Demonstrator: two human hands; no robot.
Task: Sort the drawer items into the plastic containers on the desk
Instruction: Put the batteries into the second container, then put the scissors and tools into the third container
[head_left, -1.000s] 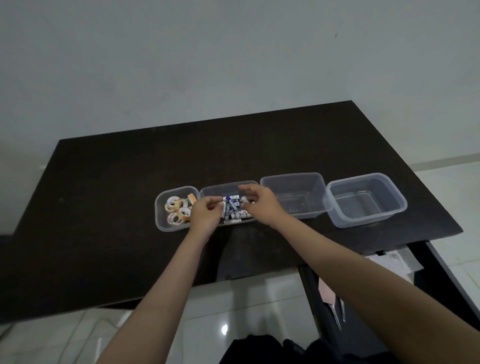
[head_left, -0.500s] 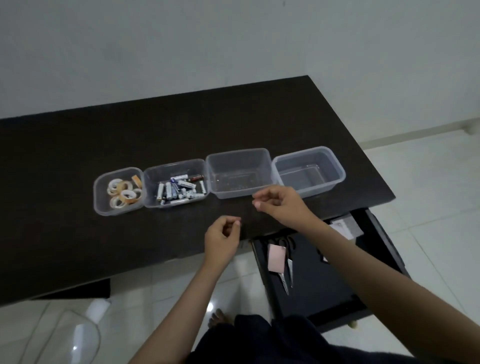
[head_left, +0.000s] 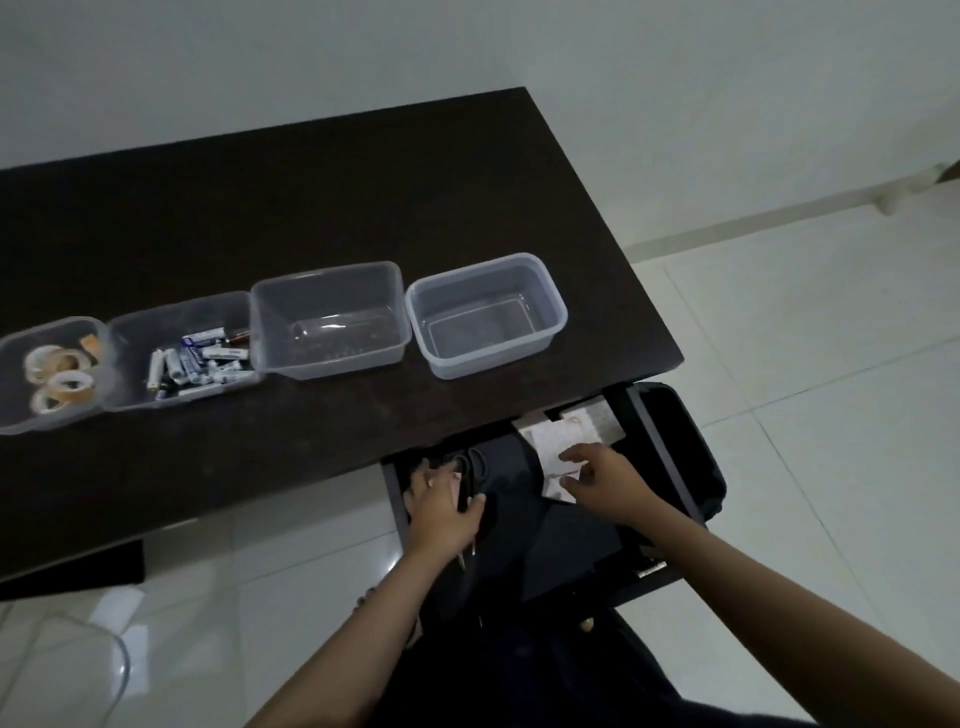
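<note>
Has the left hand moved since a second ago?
Yes. The left hand has left the battery container on the desk and come down into the open drawer, onto the scissors.

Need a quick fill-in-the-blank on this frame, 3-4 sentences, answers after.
1. A row of ____ clear plastic containers stands on the desk.
2. The batteries lie in the container second from the ____.
3. Both hands, left and right, reach into the open ____.
4. The two containers nearest the desk's right end, one and the other, are ____.

Missing words: four; left; drawer; empty
</note>
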